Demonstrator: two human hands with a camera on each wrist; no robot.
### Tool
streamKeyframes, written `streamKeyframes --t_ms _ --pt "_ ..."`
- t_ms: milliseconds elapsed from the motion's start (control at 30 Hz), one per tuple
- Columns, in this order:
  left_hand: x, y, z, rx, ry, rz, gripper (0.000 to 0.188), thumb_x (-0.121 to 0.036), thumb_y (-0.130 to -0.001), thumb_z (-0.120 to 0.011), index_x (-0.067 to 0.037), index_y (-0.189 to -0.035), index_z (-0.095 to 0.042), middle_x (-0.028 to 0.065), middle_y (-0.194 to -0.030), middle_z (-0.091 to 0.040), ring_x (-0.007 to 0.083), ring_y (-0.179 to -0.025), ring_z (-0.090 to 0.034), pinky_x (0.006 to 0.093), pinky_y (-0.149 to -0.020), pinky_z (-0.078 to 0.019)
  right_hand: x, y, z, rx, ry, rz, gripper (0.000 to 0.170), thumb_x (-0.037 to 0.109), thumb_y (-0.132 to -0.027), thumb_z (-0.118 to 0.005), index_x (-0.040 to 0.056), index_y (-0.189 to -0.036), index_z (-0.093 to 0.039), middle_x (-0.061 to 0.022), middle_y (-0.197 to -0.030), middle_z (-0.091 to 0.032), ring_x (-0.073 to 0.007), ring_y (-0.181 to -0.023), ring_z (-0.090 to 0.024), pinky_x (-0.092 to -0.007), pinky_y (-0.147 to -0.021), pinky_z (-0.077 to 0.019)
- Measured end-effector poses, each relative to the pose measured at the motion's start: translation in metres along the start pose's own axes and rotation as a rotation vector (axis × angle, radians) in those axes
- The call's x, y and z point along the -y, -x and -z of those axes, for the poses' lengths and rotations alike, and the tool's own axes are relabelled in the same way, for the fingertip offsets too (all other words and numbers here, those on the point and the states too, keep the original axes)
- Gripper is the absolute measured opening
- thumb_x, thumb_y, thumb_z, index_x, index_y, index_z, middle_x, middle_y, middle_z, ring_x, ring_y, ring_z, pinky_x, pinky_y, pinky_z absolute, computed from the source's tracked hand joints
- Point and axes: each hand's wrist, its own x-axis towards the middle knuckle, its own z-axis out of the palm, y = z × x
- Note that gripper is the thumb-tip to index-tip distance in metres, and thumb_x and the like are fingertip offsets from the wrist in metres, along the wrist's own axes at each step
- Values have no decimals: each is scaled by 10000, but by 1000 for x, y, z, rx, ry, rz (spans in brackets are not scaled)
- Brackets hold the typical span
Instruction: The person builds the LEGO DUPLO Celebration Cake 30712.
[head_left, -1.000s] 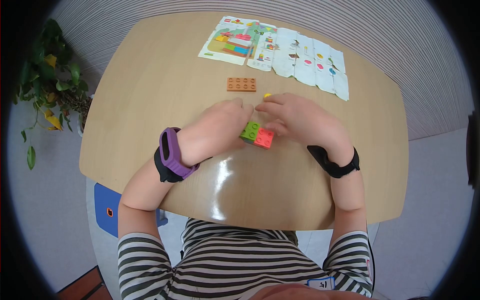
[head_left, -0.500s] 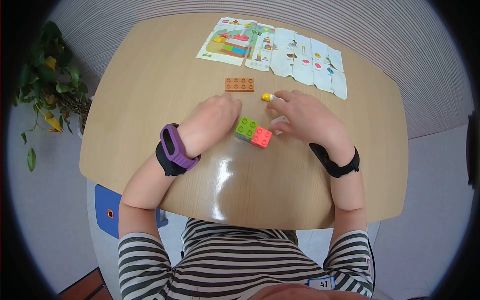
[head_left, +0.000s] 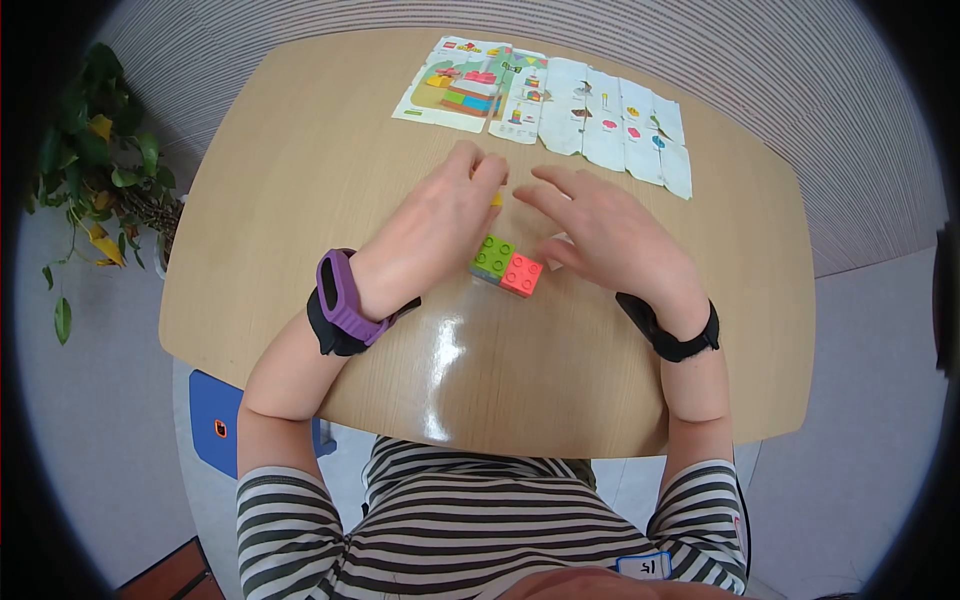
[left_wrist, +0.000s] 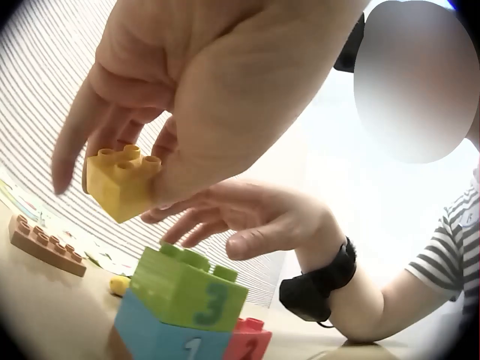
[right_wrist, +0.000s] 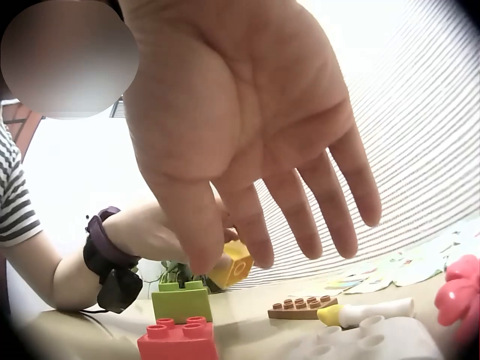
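My left hand (head_left: 440,205) pinches a yellow toy brick (left_wrist: 120,184) between thumb and fingers, held up off the table. Below it stands a small stack: a green brick (left_wrist: 191,289) marked 3 on top of a blue brick (left_wrist: 169,330) marked 1. Against the stack sits a red brick (head_left: 522,275). My right hand (head_left: 605,225) hovers to the right of these bricks, fingers spread and palm down, holding nothing. Under it, in the right wrist view, are a white studded brick (right_wrist: 375,341) and a white stick with a yellow tip (right_wrist: 367,311).
A brown brick (left_wrist: 46,247) lies farther back, hidden behind my left hand in the head view. A pink flower-shaped piece (right_wrist: 459,291) is at the right edge of the right wrist view. Creased picture sheets (head_left: 455,110) lie along the table's far side.
The left hand first leaves the green brick, then moves up and away over the brown brick, and the yellow brick now shows in its fingers. The right hand stays nearly in place.
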Motion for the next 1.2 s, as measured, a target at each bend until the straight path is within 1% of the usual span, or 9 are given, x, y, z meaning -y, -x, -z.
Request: streamKeyframes --t_ms 133,333,433,633,733,833,1033,1133,1200 --pt "-7 -1 2 -33 178 -1 283 -64 -829 -657 -10 -1050 -489 146 -994 -543 279 -782 -599 347 -667 -505 6 -6 5 -134 -131 34 446 154 -782 -689 51 -1176 -507 -142 -1110 -581 -311 -989 -566 -381 -823 -478" --pt "-10 -4 6 -58 325 48 321 -147 -839 -702 -5 -1024 -481 117 -872 -596 192 -677 -593 287 -599 -502 9 -11 1 -175 -253 11 398 124 -766 -688 45 -1106 -498 -137 -1024 -599 -339 -921 -584 -401 -763 -485" --pt "-10 -5 11 22 386 117 309 -148 -835 -709 5 -993 -492 114 -843 -603 196 -670 -604 278 -598 -506 10 -12 -2 -203 -260 31 378 116 -757 -687 44 -1077 -499 -125 -991 -603 -336 -894 -590 -407 -730 -488" --pt "-12 -8 18 31 400 194 265 -140 -830 -713 18 -927 -524 116 -845 -621 180 -692 -621 270 -634 -520 13 -16 -2 -334 -280 104 331 83 -745 -689 50 -1031 -524 -101 -954 -588 -302 -858 -592 -374 -702 -495" --pt "-9 -8 10 -112 443 79 275 -148 -792 -735 15 -903 -543 122 -691 -611 204 -596 -614 306 -547 -492 13 -17 0 -360 -260 131 296 77 -740 -699 56 -989 -539 -89 -943 -582 -290 -836 -592 -361 -674 -498" --pt "-11 -9 6 -158 483 35 257 -125 -803 -718 17 -941 -555 131 -740 -624 226 -644 -631 305 -596 -515 11 -16 4 -345 -275 113 291 75 -726 -718 55 -951 -535 -90 -954 -575 -292 -828 -595 -363 -659 -502" --pt "-14 -9 9 -167 469 -43 238 -88 -815 -694 20 -976 -557 147 -874 -639 254 -758 -653 317 -679 -537 10 -15 9 -374 -242 108 323 57 -704 -736 51 -927 -503 -98 -981 -562 -301 -837 -598 -365 -664 -510" --pt "-14 -9 9 -170 459 -46 256 -79 -803 -704 20 -990 -559 143 -909 -641 254 -789 -655 315 -703 -541 8 -15 8 -404 -251 112 324 54 -702 -737 54 -922 -498 -92 -970 -562 -297 -834 -597 -364 -657 -509" --pt "-17 -8 10 -181 483 11 262 -51 -819 -695 25 -1027 -553 120 -954 -637 211 -860 -653 310 -789 -546 8 -15 9 -392 -272 83 323 48 -700 -736 57 -919 -498 -88 -959 -562 -295 -835 -597 -364 -657 -510"
